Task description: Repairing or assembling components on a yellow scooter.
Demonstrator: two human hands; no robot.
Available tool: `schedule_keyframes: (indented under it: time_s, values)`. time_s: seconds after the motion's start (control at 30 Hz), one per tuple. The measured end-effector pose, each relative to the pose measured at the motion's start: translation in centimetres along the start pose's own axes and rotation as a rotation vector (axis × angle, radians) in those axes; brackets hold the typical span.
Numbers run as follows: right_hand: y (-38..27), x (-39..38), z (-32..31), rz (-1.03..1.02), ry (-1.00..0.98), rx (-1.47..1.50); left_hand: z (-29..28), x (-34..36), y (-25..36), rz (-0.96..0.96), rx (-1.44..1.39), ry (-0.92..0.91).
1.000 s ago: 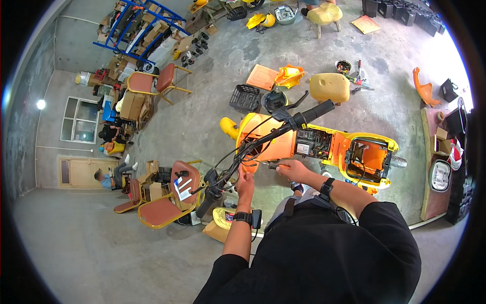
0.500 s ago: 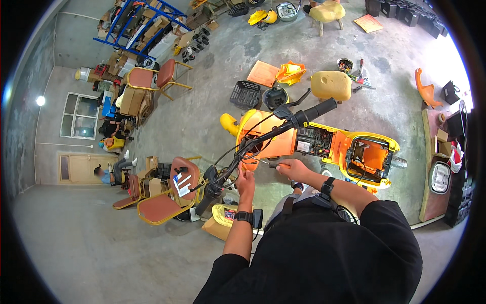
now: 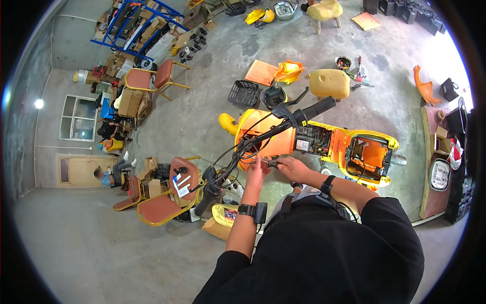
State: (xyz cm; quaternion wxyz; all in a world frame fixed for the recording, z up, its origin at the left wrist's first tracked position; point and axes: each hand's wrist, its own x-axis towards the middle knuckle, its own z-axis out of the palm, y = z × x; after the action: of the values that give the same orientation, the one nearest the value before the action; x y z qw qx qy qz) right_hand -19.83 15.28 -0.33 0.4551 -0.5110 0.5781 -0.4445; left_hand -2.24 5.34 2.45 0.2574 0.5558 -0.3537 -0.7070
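My right hand (image 3: 292, 169) grips a dark-handled screwdriver (image 3: 273, 163), its thin shaft pointing left toward my left hand (image 3: 257, 173). The fingers of my left hand are curled near that shaft; what they hold is too small to make out. Both hands are just below the black handlebar (image 3: 276, 133) with its bundle of cables, over the orange front panel of a scooter (image 3: 274, 142). The scooter is stripped, with a dark open compartment (image 3: 309, 139) in the middle and an open rear frame (image 3: 372, 154).
Two chairs (image 3: 158, 206) stand at left, near seated co-workers (image 3: 117, 172). Ahead on the floor lie a crate (image 3: 242, 93), a bucket (image 3: 273, 99), a yellow seat (image 3: 329, 83), loose panels and tools. A long board (image 3: 433, 202) with parts runs along the right; a blue rack (image 3: 139, 28) stands far left.
My left hand has moved up and to the right, closer to the screwdriver. My right hand still grips the tool and has shifted slightly.
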Motion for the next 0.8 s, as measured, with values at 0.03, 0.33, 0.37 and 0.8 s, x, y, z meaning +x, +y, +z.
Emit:
schedule_keyframes:
  time_s: [0.03, 0.33, 0.37, 0.8]
  values:
    - [0.2, -0.1, -0.2, -0.030, -0.015, -0.016, 0.2, 0.1, 0.1, -0.023, -0.053, 0.003]
    - [-0.3, 0.6, -2.0, 0.445, -0.149, 0.252, -0.4, 2.2, -1.6, -0.054, -0.403, -0.060]
    - [-0.3, 0.8, -2.5, 0.670, -0.280, 0.379, -0.4, 2.3, -1.9, -0.047, -0.415, -0.040]
    - [0.0, 0.5, -2.3, 0.434, -0.115, 0.396, -0.6, 3.7, -2.2, -0.038, -0.451, 0.028]
